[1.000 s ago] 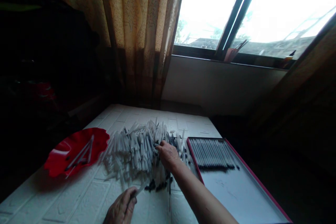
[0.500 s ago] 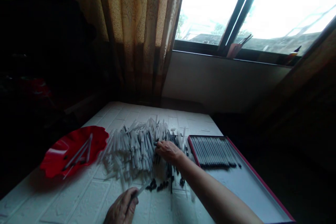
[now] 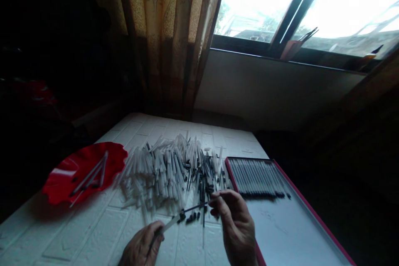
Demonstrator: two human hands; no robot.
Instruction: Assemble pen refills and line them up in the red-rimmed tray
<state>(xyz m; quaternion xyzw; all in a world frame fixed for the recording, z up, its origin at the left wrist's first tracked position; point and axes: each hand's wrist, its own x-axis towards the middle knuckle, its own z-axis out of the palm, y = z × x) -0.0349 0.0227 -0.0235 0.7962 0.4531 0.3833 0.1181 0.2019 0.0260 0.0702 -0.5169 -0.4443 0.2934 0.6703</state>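
Near the front of the table my left hand (image 3: 141,244) grips a translucent pen barrel (image 3: 169,225), its far end pointing up and to the right. My right hand (image 3: 236,226) pinches a thin dark ink refill (image 3: 197,206) by one end. The refill's other end meets or overlaps the barrel's far end; whether it is inside cannot be made out. Just behind both hands lie small black caps (image 3: 193,217) and a cluster of dark refills (image 3: 204,183). Left of these is a big heap of clear pen barrels (image 3: 165,170).
On the left stands a red wavy-edged bowl (image 3: 60,174) with several pen parts. At right is a shallow red-edged box (image 3: 307,197) holding a row of pens (image 3: 258,176) at its far end. Behind the table hang curtains (image 3: 165,41) beside a window (image 3: 249,8).
My right hand has come back from the pile toward my left hand, bringing a dark refill to the barrel's end. My left hand still holds the barrel. The view has shifted slightly.
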